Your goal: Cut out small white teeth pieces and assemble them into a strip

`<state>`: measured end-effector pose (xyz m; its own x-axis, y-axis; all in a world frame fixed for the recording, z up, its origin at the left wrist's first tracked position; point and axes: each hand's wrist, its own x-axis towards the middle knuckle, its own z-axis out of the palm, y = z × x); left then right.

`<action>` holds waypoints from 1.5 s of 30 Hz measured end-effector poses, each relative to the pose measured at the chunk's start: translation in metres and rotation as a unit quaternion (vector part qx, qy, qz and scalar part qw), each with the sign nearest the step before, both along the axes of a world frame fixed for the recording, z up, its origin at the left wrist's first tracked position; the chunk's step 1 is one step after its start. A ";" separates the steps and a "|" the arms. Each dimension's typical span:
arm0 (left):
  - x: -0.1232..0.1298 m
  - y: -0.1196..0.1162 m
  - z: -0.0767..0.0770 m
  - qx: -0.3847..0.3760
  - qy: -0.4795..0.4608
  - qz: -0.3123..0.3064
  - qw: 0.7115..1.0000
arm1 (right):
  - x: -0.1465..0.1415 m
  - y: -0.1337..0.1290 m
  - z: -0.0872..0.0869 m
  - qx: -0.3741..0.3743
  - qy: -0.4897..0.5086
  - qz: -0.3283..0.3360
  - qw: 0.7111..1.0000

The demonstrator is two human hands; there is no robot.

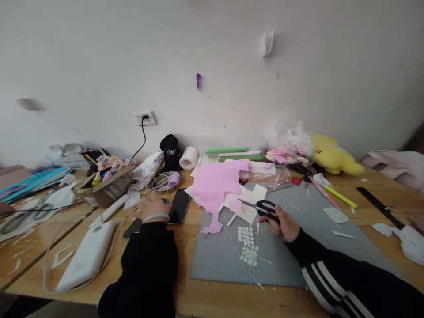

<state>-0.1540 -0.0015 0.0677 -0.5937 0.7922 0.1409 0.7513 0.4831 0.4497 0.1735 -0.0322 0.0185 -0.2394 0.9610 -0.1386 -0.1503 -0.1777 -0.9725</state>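
My right hand (280, 224) is closed around the handles of black-handled scissors (266, 207), whose blades point left over white paper scraps. My left hand (154, 207) rests low over the table with its fingers apart, between a black phone (180, 206) and a dark flat object (131, 228). Ahead of it stands a round metal dish (159, 182). Pink paper (217, 183) with a ragged cut edge lies over white paper (253, 194) at the mat's upper left. Small white round pieces (247, 245) sit in rows below the scissors.
A grey cutting mat (285, 265) covers the right part of the wooden table. On the left are a white power bank (88, 254) with a cable and a cardboard box (109, 187). Along the wall stand a paper roll (189, 158), green rolls (227, 150) and a yellow plush toy (334, 154).
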 end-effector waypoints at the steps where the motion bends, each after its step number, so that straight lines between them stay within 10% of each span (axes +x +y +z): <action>1: 0.017 -0.001 0.004 0.037 -0.020 -0.014 0.999 | 0.000 0.000 0.000 0.002 0.002 -0.002 1.000; 7: 0.126 -0.002 -0.008 0.142 -0.260 -0.233 0.926 | 0.001 0.003 0.000 -0.001 0.011 -0.016 1.000; 10: 0.162 -0.007 -0.028 0.133 -0.429 -0.247 0.859 | 0.001 0.002 0.001 -0.008 0.015 -0.019 1.000; 16: 0.181 -0.019 -0.044 0.088 -0.663 -0.231 0.707 | -0.002 -0.001 0.002 -0.018 0.018 -0.014 1.000; 21: 0.174 -0.017 -0.047 0.083 -0.739 -0.210 0.634 | -0.003 0.000 0.002 -0.029 0.019 -0.001 0.999; 45: 0.170 -0.015 -0.047 0.105 -0.791 -0.240 0.553 | -0.002 0.002 0.003 -0.049 0.036 -0.023 0.998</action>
